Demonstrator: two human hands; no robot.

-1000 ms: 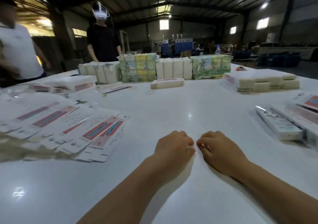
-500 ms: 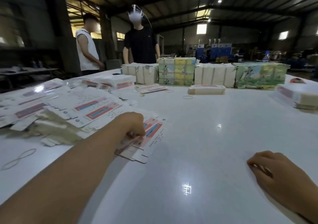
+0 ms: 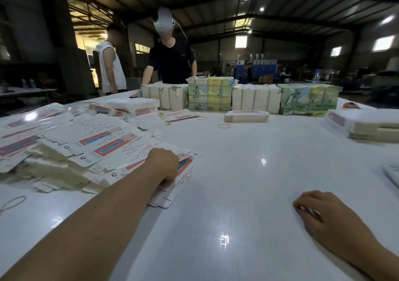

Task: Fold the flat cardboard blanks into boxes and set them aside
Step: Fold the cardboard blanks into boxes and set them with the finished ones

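A loose pile of flat white cardboard blanks [image 3: 103, 142] with red and blue printing spreads over the left of the white table [image 3: 237, 183]. My left hand [image 3: 164, 164] reaches across to the pile's near right edge. Its curled fingers grip the nearest blank [image 3: 186, 172], whose corner sticks out toward me. My right hand [image 3: 323, 216] rests on the bare table at the lower right with fingers loosely curled, holding nothing. One folded box [image 3: 246, 116] lies farther back in the middle.
Wrapped bundles [image 3: 210, 92] line the far edge, and stacked packs [image 3: 367, 123] sit at the right. Rubber bands [image 3: 223, 126] lie on the table, with another rubber band [image 3: 11, 203] at the near left. Two people [image 3: 172, 60] stand behind the table.
A second ago both hands lay together in front of me. My left hand has since reached left to the pile and taken hold of the nearest blank; my right hand stayed on the table.
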